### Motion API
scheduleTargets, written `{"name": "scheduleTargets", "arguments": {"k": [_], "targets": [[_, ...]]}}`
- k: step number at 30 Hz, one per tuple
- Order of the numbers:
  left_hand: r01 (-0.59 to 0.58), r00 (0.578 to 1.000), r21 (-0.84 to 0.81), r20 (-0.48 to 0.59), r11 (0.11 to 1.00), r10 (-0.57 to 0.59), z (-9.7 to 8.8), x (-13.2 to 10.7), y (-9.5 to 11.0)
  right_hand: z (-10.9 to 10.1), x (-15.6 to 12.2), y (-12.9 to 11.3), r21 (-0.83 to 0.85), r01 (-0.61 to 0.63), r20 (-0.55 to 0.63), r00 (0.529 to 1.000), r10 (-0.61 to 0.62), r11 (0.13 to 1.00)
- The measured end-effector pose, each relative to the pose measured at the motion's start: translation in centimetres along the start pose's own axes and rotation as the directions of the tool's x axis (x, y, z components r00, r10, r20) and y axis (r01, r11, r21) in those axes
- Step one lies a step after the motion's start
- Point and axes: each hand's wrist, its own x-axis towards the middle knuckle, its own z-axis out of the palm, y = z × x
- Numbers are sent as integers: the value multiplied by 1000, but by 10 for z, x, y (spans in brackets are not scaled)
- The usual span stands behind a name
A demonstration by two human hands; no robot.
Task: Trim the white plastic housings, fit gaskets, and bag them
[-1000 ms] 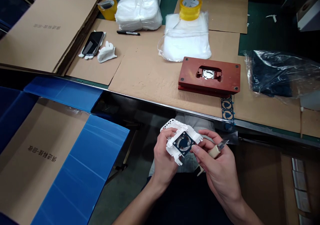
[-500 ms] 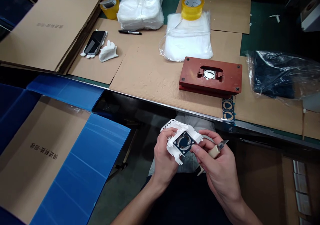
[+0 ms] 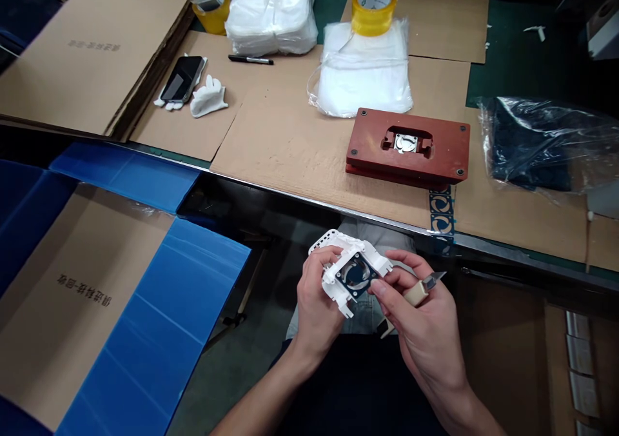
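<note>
My left hand [image 3: 316, 297] is closed around a white plastic housing [image 3: 370, 253] in front of my lap, below the table edge. On the housing's face lies a dark blue square piece [image 3: 356, 289] with curved cut-outs. My right hand [image 3: 430, 326] is closed on a beige utility knife [image 3: 414, 293], its blade pointing right, away from the housing. The thumb and fingertips of that hand also touch the right edge of the housing and the blue piece. Its handle passes under my fingers, partly hidden.
A dark red fixture block [image 3: 367, 142] with a metal insert sits on the cardboard-covered table. A strip of blue cut-out pieces [image 3: 442, 224] hangs over the edge. Behind are white bags [image 3: 365, 75], yellow tape [image 3: 373, 13], a phone [image 3: 184, 78] and a glove [image 3: 209, 97]. A blue box [image 3: 159, 320] stands left.
The view has shifted very slightly. Both hands keep nearly the same place and hold, with the utility knife tilted a touch differently.
</note>
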Motion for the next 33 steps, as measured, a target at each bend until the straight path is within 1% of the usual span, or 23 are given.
{"name": "scheduleTargets", "arguments": {"k": [8,15,20,26,30,33], "targets": [[-8,1000,3,-9,1000,8,0,1,2,0,2,1,20,-8,-7,1000,8,1000],[4,1000,3,0,1000,-4,0,1,2,0,1,0,-5,3,-6,1000,-3,1000],[6,1000,-3,-1,1000,-6,1,1,2,-2,2,1,-20,27,-25,999,-28,999],[16,1000,-20,6,1000,-16,0,1,3,-1,1,1,-68,85,-14,996,-86,994],[14,1000,-19,4,1000,-14,0,1,3,0,-1,2,-103,90,-17,996,-92,991],[12,1000,-14,3,1000,-12,0,1,3,0,-1,3,-99,86,-23,996,-88,991]]}}
